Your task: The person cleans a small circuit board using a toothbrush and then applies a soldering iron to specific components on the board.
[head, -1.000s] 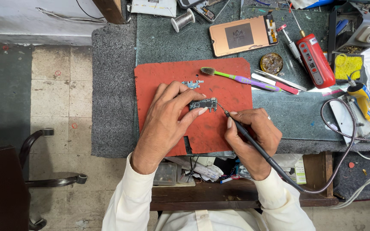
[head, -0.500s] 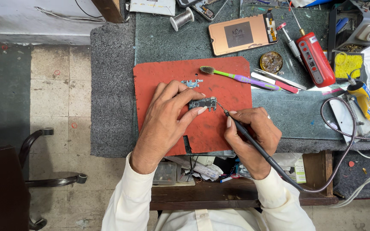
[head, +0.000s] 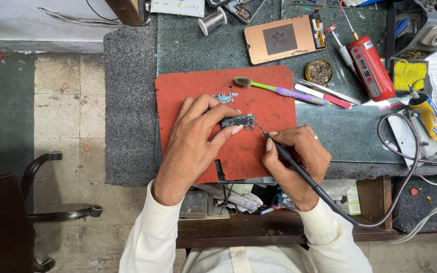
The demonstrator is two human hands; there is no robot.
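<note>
A small dark circuit board (head: 238,121) lies on a red work mat (head: 188,88). My left hand (head: 193,141) pins the board down with fingertips on its left edge. My right hand (head: 297,162) grips a black soldering iron (head: 289,156) like a pen, its thin tip touching the board's right end. The iron's cable runs off to the lower right. A small metal shield piece (head: 225,97) rests on the mat just above my left fingers.
A green and purple toothbrush (head: 279,91) lies at the mat's upper right. Beyond it are a phone back panel (head: 284,39), a round flux tin (head: 319,71), a red tool (head: 371,68), a solder spool (head: 212,21) and a yellow sponge (head: 409,75). A chair (head: 6,212) stands at the lower left.
</note>
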